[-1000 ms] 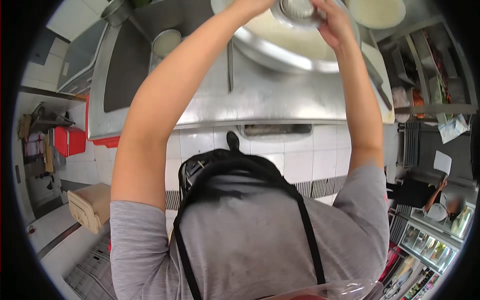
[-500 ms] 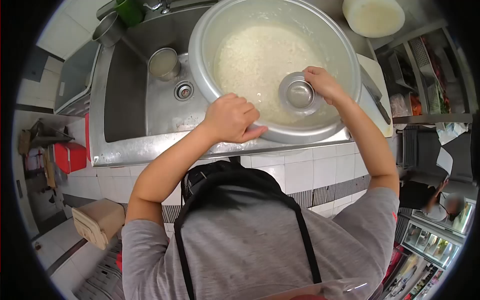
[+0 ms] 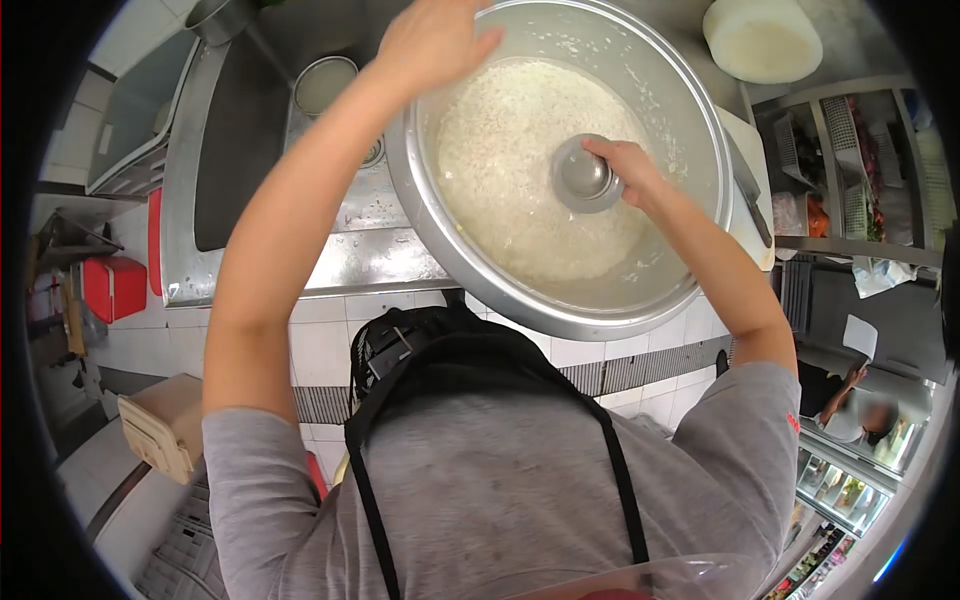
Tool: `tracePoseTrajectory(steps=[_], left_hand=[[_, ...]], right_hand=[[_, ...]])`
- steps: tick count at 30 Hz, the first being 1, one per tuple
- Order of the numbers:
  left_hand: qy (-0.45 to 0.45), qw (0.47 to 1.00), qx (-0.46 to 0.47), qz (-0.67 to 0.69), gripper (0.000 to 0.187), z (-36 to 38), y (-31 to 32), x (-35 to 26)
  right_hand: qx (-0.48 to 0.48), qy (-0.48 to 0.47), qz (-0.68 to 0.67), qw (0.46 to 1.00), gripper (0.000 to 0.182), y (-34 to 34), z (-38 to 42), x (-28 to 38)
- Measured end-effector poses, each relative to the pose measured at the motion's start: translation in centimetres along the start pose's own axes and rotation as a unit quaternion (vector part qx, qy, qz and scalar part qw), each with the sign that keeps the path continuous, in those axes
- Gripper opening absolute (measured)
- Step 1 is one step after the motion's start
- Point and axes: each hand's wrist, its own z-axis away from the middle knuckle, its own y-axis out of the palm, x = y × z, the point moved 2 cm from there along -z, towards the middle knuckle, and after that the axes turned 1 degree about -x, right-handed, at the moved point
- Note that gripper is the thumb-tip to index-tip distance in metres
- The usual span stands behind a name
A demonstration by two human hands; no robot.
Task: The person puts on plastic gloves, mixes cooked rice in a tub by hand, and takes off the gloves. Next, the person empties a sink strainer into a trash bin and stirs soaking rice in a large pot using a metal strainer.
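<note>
My right hand (image 3: 628, 172) pinches the rim of a small round metal strainer (image 3: 588, 175), held over the large pot. Whitish grains that look like rice lie in cloudy water (image 3: 520, 225) below it. The big silvery pot (image 3: 440, 225) stands at the sink's front edge, its near rim jutting out over the floor. My left hand (image 3: 432, 42) is by the pot's upper left rim, partly cut off by the frame's top. It is slightly blurred, with the thumb stretched out away from the fingers and nothing seen in it.
Left of the pot lies the steel sink (image 3: 380, 255), with a round metal container (image 3: 325, 85) in it. A knife (image 3: 750, 195) rests on a white cutting board (image 3: 748, 145) at right. Behind that stands a white tub (image 3: 762, 40). Another person (image 3: 850, 410) is farther right.
My left hand has gone from the pot's near rim to its upper left rim. The pot reaches farther toward me. My right hand has shifted slightly left and up with the strainer, which has turned.
</note>
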Motion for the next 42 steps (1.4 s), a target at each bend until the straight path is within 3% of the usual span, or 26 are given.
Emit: tracePoseTrajectory(steps=[1, 3, 6, 8, 9, 11, 15, 17, 23, 33, 36, 38, 42], left_hand=[[-0.109, 0.992, 0.045, -0.042, 0.044, -1.9, -0.6, -0.1], [-0.227, 0.967, 0.108, -0.03, 0.038, -4.5, 2.6, 2.8], [-0.258, 0.963, 0.07, -0.049, 0.032, -5.1, 6.9, 4.8], [-0.236, 0.968, 0.067, -0.048, 0.029, -4.2, 5.6, 3.8], [-0.245, 0.966, 0.069, -0.041, 0.029, -4.3, 5.7, 3.9], [-0.254, 0.964, 0.067, -0.029, 0.029, -4.9, 5.6, 3.9], [-0.26, 0.962, 0.086, -0.013, 0.031, -4.7, 5.7, 4.0], [-0.257, 0.962, 0.087, -0.011, 0.032, -4.6, 5.7, 4.1], [-0.233, 0.968, 0.085, -0.026, 0.031, -4.3, 5.3, 3.5], [-0.244, 0.964, 0.104, -0.034, 0.037, -4.5, 5.4, 3.9], [-0.234, 0.967, 0.097, -0.038, 0.037, -4.4, 5.0, 3.7], [-0.231, 0.967, 0.098, -0.037, 0.037, -4.3, 5.1, 3.2], [-0.232, 0.964, 0.108, -0.071, 0.036, -4.7, 5.2, 3.6]], right_hand=[[-0.02, 0.004, -0.038, 0.999, 0.03, 0.1, -0.4, -0.8], [-0.05, 0.002, -0.028, 0.998, 0.03, -0.1, -1.4, -2.2], [-0.089, 0.012, -0.029, 0.996, 0.03, 0.6, -1.4, -2.3], [-0.113, 0.066, -0.126, 0.983, 0.028, 1.1, -0.8, -2.8], [-0.118, 0.069, -0.121, 0.983, 0.028, 1.2, -1.0, -3.5], [-0.107, 0.057, -0.24, 0.963, 0.027, 1.9, -1.6, -4.9], [-0.148, 0.062, -0.262, 0.952, 0.027, 4.0, -2.2, -5.7], [-0.204, 0.031, -0.218, 0.954, 0.027, 4.4, -2.6, -5.8], [-0.216, 0.015, -0.15, 0.965, 0.021, 4.8, -2.9, -3.7], [-0.214, -0.016, -0.151, 0.965, 0.02, 5.8, -4.2, -3.7], [-0.256, -0.003, -0.188, 0.948, 0.023, 6.3, -4.3, -3.8], [-0.288, -0.03, -0.108, 0.951, 0.026, 6.1, -5.3, -4.0], [-0.195, -0.028, -0.043, 0.979, 0.026, 5.7, -6.6, -1.8]])
